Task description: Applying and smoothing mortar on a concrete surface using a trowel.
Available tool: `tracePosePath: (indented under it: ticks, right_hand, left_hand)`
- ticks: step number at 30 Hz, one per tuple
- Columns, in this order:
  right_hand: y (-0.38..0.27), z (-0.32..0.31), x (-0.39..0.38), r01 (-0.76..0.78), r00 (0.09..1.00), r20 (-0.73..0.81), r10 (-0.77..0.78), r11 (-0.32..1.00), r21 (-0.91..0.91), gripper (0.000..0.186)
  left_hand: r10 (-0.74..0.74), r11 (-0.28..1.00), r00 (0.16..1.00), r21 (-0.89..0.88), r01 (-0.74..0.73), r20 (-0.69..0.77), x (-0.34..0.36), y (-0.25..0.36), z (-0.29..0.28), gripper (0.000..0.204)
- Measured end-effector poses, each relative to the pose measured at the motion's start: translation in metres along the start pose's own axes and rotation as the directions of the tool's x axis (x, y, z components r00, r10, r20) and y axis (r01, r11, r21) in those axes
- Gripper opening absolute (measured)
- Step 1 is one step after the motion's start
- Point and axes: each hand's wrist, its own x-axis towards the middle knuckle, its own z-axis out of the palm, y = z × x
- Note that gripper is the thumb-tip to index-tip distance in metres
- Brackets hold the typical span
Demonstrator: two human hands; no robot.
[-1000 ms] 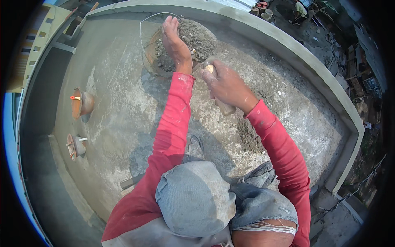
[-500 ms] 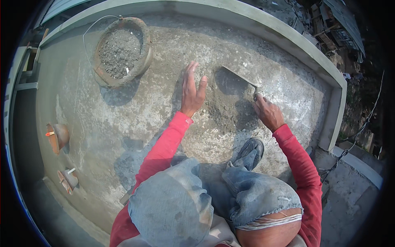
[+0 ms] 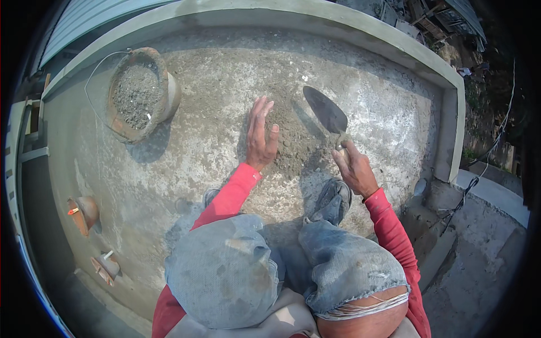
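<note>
My right hand (image 3: 356, 169) is wrapped round the handle of a pointing-shaped trowel (image 3: 327, 110). Its dark blade points away from me and to the left, with its flat face showing, above the ground. Between my hands lies a low heap of loose grey mortar mix (image 3: 293, 143), crumbly and spread on the rough concrete floor (image 3: 208, 124). At the heap's left edge is my left hand (image 3: 261, 141), open with fingers stretched forward and thumb apart, holding nothing. Whether its edge touches the floor I cannot tell.
A worn bucket (image 3: 172, 93) of grey mix, with a wire handle, stands at the far left. Two small cone-shaped clay-coloured fittings (image 3: 87, 211) lie nearer on the left. A low parapet (image 3: 372, 34) bounds the far and right sides. Cables (image 3: 468, 205) hang at right. My shoe (image 3: 333, 197) is close to the heap.
The trowel blade has turned from nearly edge-on to showing its flat face. My right hand has come slightly nearer and left. My left hand stays open beside the heap; the view has shifted.
</note>
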Motion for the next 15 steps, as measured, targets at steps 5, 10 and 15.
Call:
tracePosePath:
  ticks: [5, 10, 15]
  right_hand:
    - [0.036, -0.040, -0.023, -0.516, 0.730, 0.032, 0.683, 0.520, 0.681, 0.029]
    - [0.052, -0.042, -0.085, -0.661, 0.716, 0.279, 0.640, 0.494, 0.565, 0.031]
    - [-0.012, 0.019, -0.052, -0.330, 0.909, 0.323, 0.263, 0.928, 0.174, 0.040]
  left_hand:
    - [-0.124, 0.991, 0.989, 0.070, 0.118, 0.084, -0.023, 0.005, 0.003, 0.065]
    - [-0.155, 0.987, 0.986, 0.045, 0.152, 0.061, -0.040, 0.014, 0.025, 0.065]
    - [-0.142, 0.990, 0.988, -0.032, 0.140, -0.061, -0.042, 0.019, 0.049, 0.058]
